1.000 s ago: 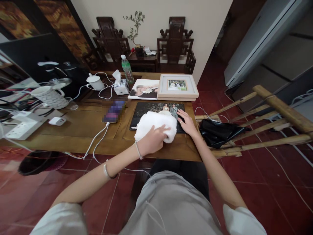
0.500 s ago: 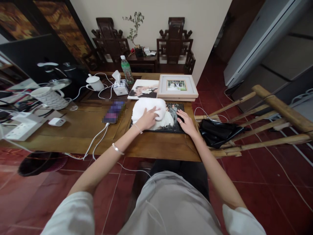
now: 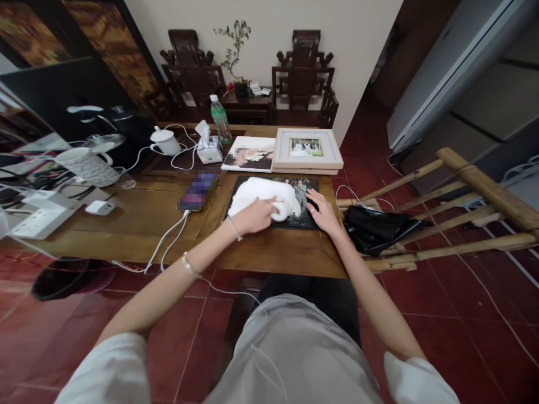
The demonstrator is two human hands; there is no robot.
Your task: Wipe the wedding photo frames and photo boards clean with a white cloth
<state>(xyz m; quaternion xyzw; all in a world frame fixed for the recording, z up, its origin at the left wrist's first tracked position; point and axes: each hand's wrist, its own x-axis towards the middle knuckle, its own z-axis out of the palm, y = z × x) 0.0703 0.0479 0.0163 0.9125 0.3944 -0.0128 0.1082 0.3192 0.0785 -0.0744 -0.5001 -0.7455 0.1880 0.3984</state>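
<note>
A dark photo panel [image 3: 310, 220] lies flat near the front edge of the wooden table. Bunched on its left and middle is a white fluffy cloth [image 3: 252, 193], which hides much of the picture. My left hand [image 3: 260, 215] presses on the cloth's near side, fingers curled into it. At the panel's right edge rests my right hand [image 3: 322, 210], fingers stretched out and holding nothing. Just behind the panel are a white-framed photo [image 3: 332, 151] and a flat photo print [image 3: 248, 163].
A phone [image 3: 197, 192] on a white cable lies left of the panel. Beyond it stand a tissue box [image 3: 209, 150], a green-labelled bottle [image 3: 221, 120] and a lidded white cup [image 3: 165, 143]. A power strip [image 3: 44, 216] sits far left. A bamboo rack [image 3: 475, 247] holds a black bag [image 3: 374, 229].
My left hand has slid the cloth toward me and slightly right, uncovering the panel's far left edge. My right hand has stayed at the panel's right edge.
</note>
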